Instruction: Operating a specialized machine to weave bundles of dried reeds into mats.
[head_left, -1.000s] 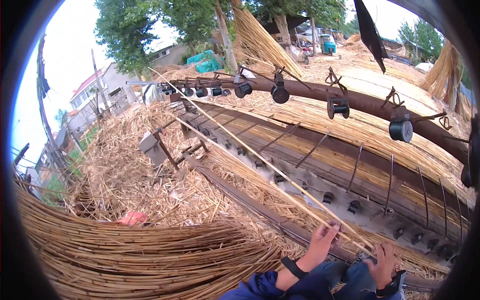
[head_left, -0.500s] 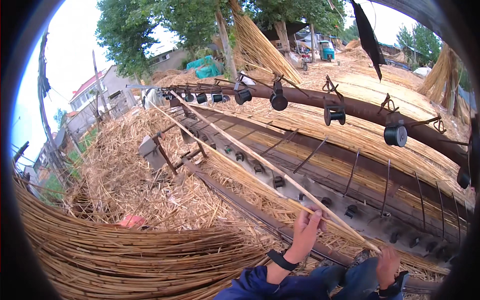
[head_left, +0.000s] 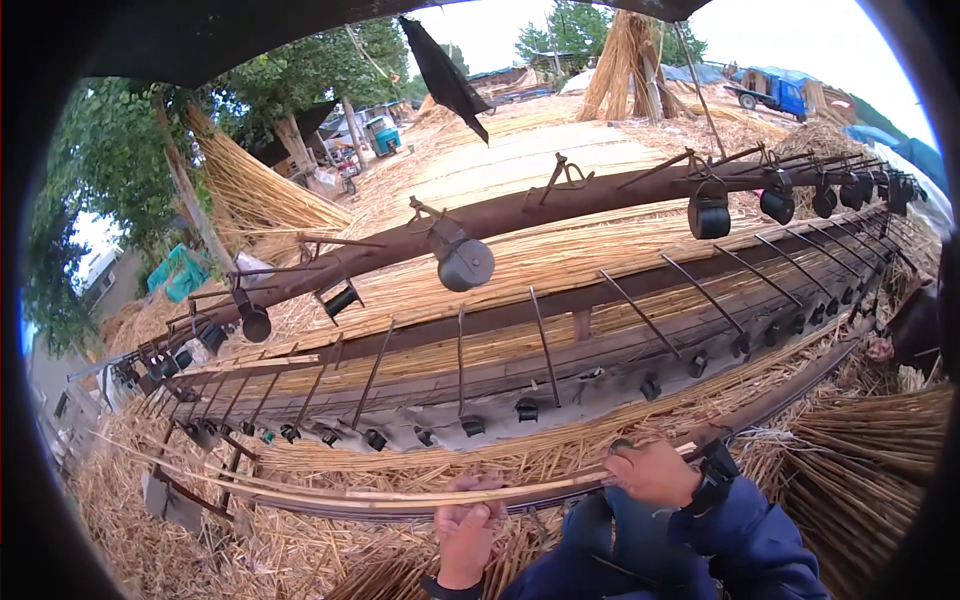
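Note:
A few long pale reed stalks (head_left: 380,497) stretch nearly level in front of me, their thin ends running off to the left. My left hand (head_left: 466,530) supports them from below, with fingers curled up behind and the thumb in front. Near their thick right ends, my right hand (head_left: 652,472) is closed around them, knuckles up. Just beyond both hands lies a layer of reeds (head_left: 540,455) along the near side of a long metal frame (head_left: 590,398). Thin rods stick up from this frame, and small black spools (head_left: 527,409) line its near edge.
A thick brown pipe (head_left: 600,207) crosses above the frame, carrying hanging black spools (head_left: 465,262). A lower rail (head_left: 790,400) runs close by my hands. Reed bundles (head_left: 870,480) lie at right. Farther off are standing reed sheaves (head_left: 625,75) and a blue truck (head_left: 770,95).
My view has turned to the right. The stalks have swung from a steep slant to nearly level across my front. Both hands still hold them.

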